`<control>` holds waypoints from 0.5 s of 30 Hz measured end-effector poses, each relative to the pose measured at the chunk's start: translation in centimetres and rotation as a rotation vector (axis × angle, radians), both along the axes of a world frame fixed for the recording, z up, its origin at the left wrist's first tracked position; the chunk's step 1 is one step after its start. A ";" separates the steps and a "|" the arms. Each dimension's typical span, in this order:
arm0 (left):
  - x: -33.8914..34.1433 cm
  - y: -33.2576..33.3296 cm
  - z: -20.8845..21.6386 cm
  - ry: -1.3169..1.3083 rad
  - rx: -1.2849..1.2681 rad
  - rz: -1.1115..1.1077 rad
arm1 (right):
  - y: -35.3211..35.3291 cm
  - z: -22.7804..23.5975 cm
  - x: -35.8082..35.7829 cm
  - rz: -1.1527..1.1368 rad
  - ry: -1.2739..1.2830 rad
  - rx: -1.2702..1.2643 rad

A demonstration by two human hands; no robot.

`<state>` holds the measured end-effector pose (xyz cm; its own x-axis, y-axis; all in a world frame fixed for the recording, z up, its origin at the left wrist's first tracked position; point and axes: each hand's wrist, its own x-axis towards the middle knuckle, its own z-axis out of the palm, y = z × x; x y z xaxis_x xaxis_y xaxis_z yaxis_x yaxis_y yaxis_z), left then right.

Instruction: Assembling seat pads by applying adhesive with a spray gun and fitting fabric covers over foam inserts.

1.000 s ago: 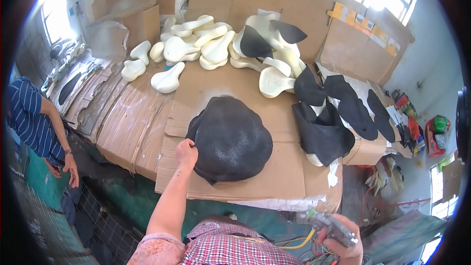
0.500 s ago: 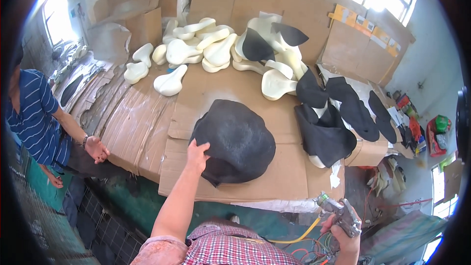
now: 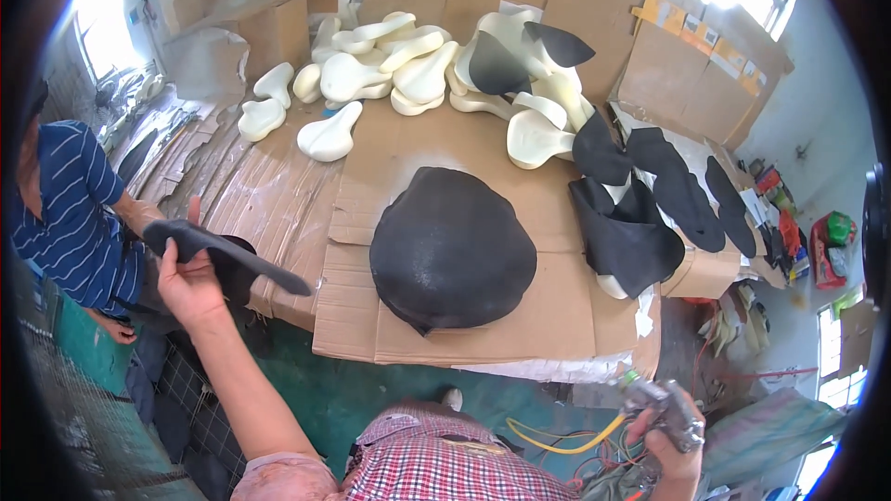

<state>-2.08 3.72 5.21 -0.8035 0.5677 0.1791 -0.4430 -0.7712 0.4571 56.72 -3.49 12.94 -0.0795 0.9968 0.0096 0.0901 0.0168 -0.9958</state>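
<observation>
My left hand (image 3: 192,292) is raised over the left end of the table, pinching a thin black material piece (image 3: 237,255) between thumb and fingers. The co-worker's hand (image 3: 193,211) is right behind that piece, partly hidden by it. Low at the right, my right hand (image 3: 670,441) grips a metal spray gun (image 3: 661,408) with a yellow hose (image 3: 566,451) running from it. On the cardboard in front of me lies a rounded stack of black material pieces (image 3: 453,250), touched by neither hand.
Several cream foam bicycle saddles (image 3: 351,79) are heaped at the back. More black pieces (image 3: 687,199) lie at the right, one draped over a saddle (image 3: 631,237). A co-worker in a striped shirt (image 3: 70,213) stands at the left. Cardboard (image 3: 362,343) covers the table.
My left hand has left the black stack and moved left, now with a black piece beside the co-worker's hand. The stack's top looks smoother. My right hand keeps the spray gun.
</observation>
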 end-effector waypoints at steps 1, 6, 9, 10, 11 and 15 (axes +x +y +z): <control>0.3 -0.6 0.8 0.055 -0.037 0.059 | -0.2 0.4 0.3 -0.003 -0.003 -0.004; -3.4 -3.2 -1.7 0.003 -0.180 0.254 | -2.1 1.4 1.1 -0.059 -0.126 -0.091; -3.9 -2.9 -3.1 0.050 -0.183 0.255 | -3.0 0.9 0.3 0.074 0.027 -0.197; -3.8 -3.0 -3.1 0.054 -0.185 0.261 | -2.5 0.4 -0.1 0.134 0.049 -0.215; -3.5 -3.1 -3.0 0.117 -0.149 0.206 | -1.8 0.0 -0.7 0.193 0.071 -0.233; -3.1 -1.8 -3.9 -0.035 -0.101 0.289 | 0.4 -0.9 -3.6 0.142 0.065 -0.138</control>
<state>-5.17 1.88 1.33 -0.9390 0.3283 0.1028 -0.2288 -0.8192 0.5260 53.07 -3.10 12.05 -0.2226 0.9680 -0.1164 0.0321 -0.1120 -0.9932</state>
